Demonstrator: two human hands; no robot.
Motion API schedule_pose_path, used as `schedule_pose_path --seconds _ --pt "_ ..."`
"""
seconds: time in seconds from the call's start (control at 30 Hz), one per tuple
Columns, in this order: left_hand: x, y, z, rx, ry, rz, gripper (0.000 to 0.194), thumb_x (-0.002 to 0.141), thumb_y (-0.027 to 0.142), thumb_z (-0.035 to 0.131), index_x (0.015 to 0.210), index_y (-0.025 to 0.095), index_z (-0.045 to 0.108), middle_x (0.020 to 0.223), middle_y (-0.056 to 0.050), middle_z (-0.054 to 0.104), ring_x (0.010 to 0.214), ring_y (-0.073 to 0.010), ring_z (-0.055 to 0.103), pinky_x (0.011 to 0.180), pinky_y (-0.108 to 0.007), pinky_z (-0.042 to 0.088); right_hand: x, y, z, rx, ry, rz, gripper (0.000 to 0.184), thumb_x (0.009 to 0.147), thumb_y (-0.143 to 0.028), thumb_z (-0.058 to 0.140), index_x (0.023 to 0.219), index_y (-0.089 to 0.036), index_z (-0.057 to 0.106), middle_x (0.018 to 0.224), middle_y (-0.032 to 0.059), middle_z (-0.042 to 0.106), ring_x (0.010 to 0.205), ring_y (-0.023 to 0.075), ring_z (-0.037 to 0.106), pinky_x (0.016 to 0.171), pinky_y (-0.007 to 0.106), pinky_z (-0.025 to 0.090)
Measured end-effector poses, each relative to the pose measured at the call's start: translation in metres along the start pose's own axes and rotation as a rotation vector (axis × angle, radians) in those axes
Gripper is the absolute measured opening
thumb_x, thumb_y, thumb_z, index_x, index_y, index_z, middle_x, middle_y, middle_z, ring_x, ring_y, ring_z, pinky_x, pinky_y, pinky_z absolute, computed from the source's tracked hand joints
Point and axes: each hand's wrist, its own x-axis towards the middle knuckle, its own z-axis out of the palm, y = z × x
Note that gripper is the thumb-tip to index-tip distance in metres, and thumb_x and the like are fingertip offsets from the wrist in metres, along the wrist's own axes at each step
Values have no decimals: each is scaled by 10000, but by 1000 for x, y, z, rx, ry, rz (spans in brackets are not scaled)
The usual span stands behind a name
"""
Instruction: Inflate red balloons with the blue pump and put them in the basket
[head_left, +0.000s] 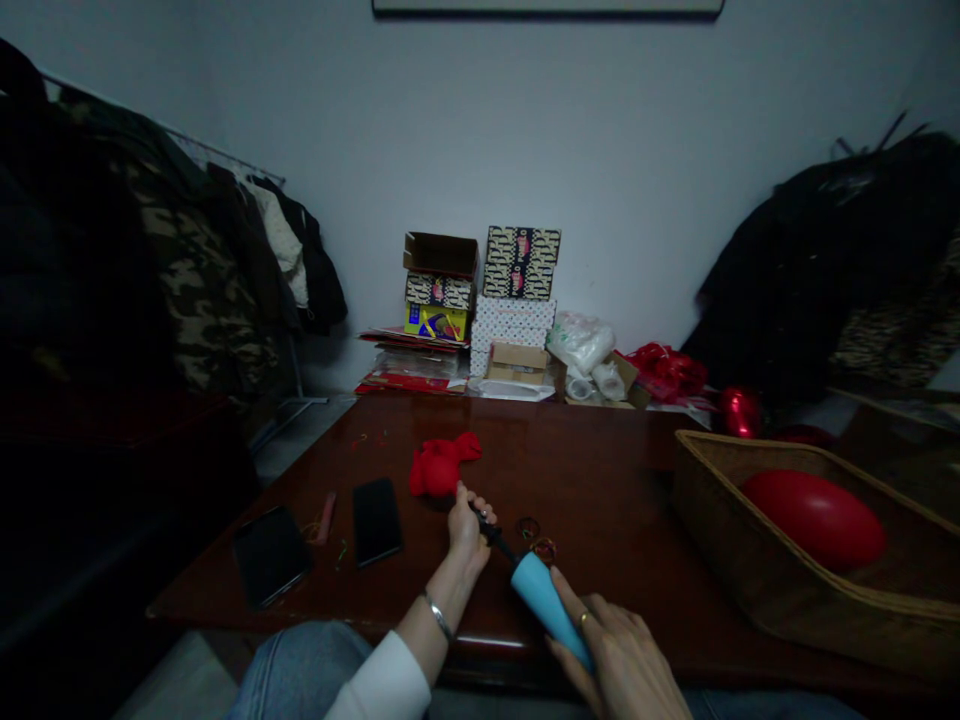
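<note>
Blue hand pump (538,592) gripped at both ends, limp red balloon (437,470) by the left fingers (489,511)

The person's left hand (468,530) is curled around the pump's black end, fingers wrapped over it above the desk (600,465). The limp red balloon lies just beyond that hand, its lower edge meeting the thumb side; whether its neck is pinched there cannot be told. The right hand (619,650) grasps the blue barrel nearer the body, thumb and fingers on opposite sides, well apart from the balloon. The pump slants between the two hands, its black shaft showing.

Small loop bands (544,549) lie just beyond the shaft. Left of the balloon are a black smartphone (377,521) and, farther left, a dark tablet-like device (271,556). To the right, a wicker basket (739,570) holds an inflated red balloon (816,519).
</note>
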Motion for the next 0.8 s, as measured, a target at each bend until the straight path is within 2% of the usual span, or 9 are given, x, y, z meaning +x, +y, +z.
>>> schedule_pose_path --seconds 0.17,0.33,0.5,0.63,0.8 --pt "-7 -6 2 44 -35 -14 369 802 450 556 627 190 361 482 70 345 378 -57 341 372 -173 298 24 -16 -2 27 -75 90 544 825 -352 511 1341 -244 379 905 59 631 780 203 602 738 334 441" --pt "-7 1 6 46 23 5 365 796 449 566 634 188 369 470 82 320 364 -52 316 352 -166 264 31 -22 -1 51 -106 102 545 842 -346 482 1361 -250 342 952 63 624 812 216 593 755 356 431" --pt "0 6 4 54 22 28 357 816 439 543 632 185 371 474 77 328 365 -47 316 347 -158 256 16 -15 3 25 -56 67 573 838 -380 497 1367 -242 327 935 63 632 807 203 604 741 329 445" --pt "5 14 3 28 0 28 365 819 435 539 619 186 361 480 74 334 360 -47 304 339 -161 249 -3 2 0 -19 39 -44 587 813 -419 531 1345 -235 366 906 60 655 747 191 630 675 293 471" --pt "13 25 2 -9 16 23 363 858 373 499 593 182 341 472 75 312 354 -40 294 337 -150 233 -24 20 -9 -8 119 -125 676 820 -473 505 1401 -256 237 850 20 666 675 162 638 596 248 478"
